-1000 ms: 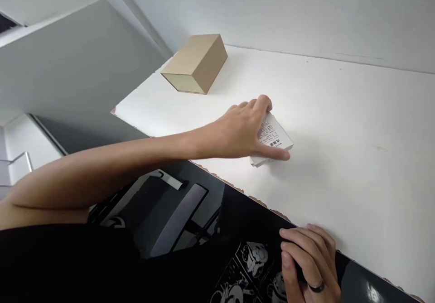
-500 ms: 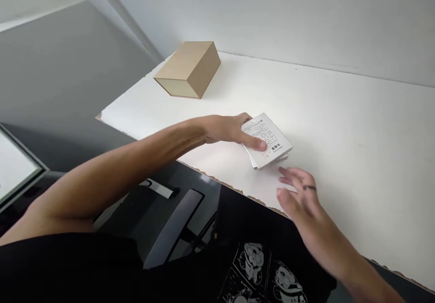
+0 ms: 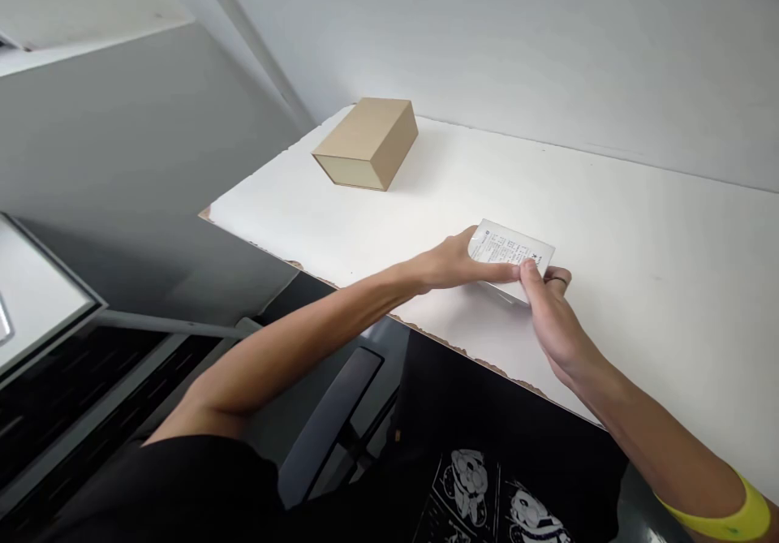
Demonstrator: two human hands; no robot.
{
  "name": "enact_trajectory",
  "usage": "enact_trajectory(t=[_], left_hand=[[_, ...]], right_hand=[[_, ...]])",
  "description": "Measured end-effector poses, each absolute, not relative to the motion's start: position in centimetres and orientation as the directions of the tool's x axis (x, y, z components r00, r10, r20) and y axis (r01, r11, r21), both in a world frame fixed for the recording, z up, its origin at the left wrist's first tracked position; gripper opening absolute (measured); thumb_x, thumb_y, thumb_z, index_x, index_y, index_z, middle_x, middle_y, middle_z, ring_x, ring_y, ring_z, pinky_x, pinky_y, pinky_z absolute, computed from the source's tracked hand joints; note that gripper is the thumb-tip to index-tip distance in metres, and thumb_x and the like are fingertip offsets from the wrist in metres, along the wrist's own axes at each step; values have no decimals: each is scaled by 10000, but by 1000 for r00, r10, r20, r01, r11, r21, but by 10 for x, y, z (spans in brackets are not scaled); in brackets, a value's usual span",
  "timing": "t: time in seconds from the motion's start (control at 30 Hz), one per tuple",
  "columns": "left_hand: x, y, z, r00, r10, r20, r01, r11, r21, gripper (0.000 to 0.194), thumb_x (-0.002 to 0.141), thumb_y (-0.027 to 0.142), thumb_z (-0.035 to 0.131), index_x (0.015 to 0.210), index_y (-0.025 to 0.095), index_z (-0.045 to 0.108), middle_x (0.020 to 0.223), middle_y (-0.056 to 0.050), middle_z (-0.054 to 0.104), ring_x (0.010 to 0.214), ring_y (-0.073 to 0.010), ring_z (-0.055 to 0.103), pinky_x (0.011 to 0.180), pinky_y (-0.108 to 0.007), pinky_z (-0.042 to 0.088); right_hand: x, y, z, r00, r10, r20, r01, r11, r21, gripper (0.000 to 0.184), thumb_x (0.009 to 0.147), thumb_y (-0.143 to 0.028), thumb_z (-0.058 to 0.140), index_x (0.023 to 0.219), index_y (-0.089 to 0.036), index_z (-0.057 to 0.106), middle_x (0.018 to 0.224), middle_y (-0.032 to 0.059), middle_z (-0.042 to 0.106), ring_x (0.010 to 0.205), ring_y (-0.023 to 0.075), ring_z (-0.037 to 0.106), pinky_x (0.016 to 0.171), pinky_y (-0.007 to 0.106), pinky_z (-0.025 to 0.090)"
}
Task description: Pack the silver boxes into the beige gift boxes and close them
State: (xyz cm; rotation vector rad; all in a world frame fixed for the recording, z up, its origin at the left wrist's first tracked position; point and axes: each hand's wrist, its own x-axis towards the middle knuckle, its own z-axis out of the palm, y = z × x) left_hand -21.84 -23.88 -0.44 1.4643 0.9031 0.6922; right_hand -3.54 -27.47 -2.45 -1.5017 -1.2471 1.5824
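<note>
A thin white box with small printed text [image 3: 508, 247] is held just above the white table. My left hand [image 3: 456, 263] grips its left side, the thumb lying across the printed face and the fingers hidden beneath. On the right side, my right hand [image 3: 557, 308] pinches the box's near right corner, thumb on top and fingers curled under; a dark ring shows on one finger. Both thumbs almost meet on the face. An edge of what looks like a second white box shows below, mostly hidden.
A closed tan cardboard box [image 3: 371, 133] stands at the back left of the white table [image 3: 639, 283], whose front edge is chipped. A wall rises behind it. Below the edge is a chair's armrest [image 3: 332, 421]. Another white surface [image 3: 42, 299] lies at far left.
My right hand has come up from the lower right, and its open fingers have closed on the box's corner. The box is tilted differently. The camera view has shifted a little.
</note>
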Motion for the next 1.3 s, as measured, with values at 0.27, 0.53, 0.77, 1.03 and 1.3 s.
enact_trajectory(t=[0.27,0.53,0.77,1.03,1.3], left_hand=[[-215,-272,-58,179,970,164,239,-205,949,1072,733,504,942,1498,217,247,1491,-221,449,1358,-392,550,1116,-609,526],[-231,-272,-53,549,768,331,468,-610,639,871,837,344,826,1549,233,337,1417,-195,498,1313,-402,550,1085,-656,555],[-223,-251,-73,607,690,394,371,-684,628,1190,696,519,963,1546,310,156,1631,-246,191,1626,-471,142,1183,-688,503],[-209,-258,-74,528,803,276,237,-451,861,1239,781,389,907,1633,354,8,1645,-201,238,1508,-422,433,1196,-666,477],[-211,-253,-68,564,803,192,227,-374,899,1124,755,409,907,1545,279,119,1410,-179,514,1415,-416,532,1138,-644,500]], right_hand=[[21,-263,-60,-415,909,-37,254,76,-964,696,936,-781,666,1339,-335,316,1536,120,440,1435,304,493,1208,584,475],[67,-243,-74,-543,828,139,389,394,-833,1099,787,-598,910,1589,-416,180,1646,111,318,1502,382,420,1247,688,420],[54,-236,-60,-652,750,-110,383,201,-902,1308,831,-565,848,1680,-406,-135,1617,144,372,1421,388,516,1126,654,554],[47,-237,-63,-694,701,-164,352,132,-927,1449,828,-594,800,1637,-338,-375,1708,151,259,1605,400,285,1259,690,395],[50,-240,-57,-690,714,-117,348,186,-919,1383,867,-571,798,1668,-322,-302,1640,156,398,1570,387,360,1247,676,420]])
